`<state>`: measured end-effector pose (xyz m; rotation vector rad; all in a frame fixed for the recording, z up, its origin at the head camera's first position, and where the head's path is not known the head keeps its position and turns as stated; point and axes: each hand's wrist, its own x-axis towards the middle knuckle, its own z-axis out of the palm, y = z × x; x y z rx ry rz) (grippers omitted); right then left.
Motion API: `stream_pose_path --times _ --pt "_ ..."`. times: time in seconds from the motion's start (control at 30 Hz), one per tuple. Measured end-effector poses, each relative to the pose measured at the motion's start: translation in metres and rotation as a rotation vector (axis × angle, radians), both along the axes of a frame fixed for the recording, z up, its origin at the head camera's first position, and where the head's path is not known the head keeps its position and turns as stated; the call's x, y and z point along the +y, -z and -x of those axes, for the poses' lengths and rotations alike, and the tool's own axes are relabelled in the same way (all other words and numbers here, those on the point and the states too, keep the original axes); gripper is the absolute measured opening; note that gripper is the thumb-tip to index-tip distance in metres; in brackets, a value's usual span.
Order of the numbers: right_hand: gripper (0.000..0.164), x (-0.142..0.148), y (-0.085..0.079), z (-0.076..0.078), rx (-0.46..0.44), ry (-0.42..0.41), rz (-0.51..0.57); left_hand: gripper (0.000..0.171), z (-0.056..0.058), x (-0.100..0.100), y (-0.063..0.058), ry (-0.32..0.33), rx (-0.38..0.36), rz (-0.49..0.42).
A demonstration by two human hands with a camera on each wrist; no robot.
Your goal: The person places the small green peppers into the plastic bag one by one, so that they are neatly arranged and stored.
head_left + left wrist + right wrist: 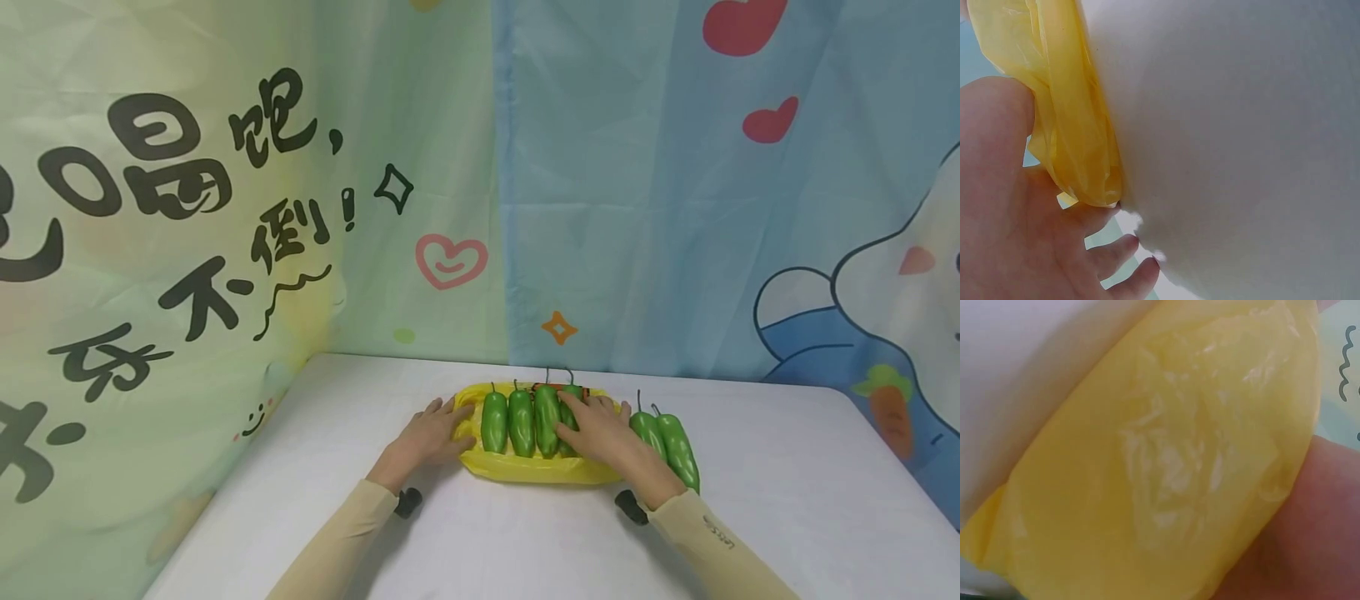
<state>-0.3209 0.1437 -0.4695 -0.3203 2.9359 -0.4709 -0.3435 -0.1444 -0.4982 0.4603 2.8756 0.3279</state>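
A shallow yellow plastic-covered container (pixel 540 472) sits on the white table, with several glossy green chili peppers (pixel 494 423) standing side by side in it. My left hand (pixel 426 435) is at its left end, fingers spread and touching the yellow plastic (pixel 1079 125). At the right part of the container, my right hand (pixel 611 433) reaches over the rim and holds the rightmost chili pepper in the row (pixel 573 390) between thumb and fingers. The hand partly hides that pepper. In the right wrist view, yellow plastic (pixel 1166 469) blocks sight of the fingertips.
Two more green chili peppers (pixel 679 450) lie on the table just right of the container, partly behind the right forearm. The white table (pixel 525 542) ends at a printed cloth backdrop (pixel 600 208) behind and to the left.
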Motion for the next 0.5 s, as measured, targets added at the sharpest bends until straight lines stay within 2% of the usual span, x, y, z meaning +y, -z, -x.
stream_pose_path --times 0.5 --pt "0.066 0.0006 -0.004 -0.0002 0.027 0.007 0.006 0.062 -0.0022 0.0016 -0.0018 -0.011 -0.005 0.001"
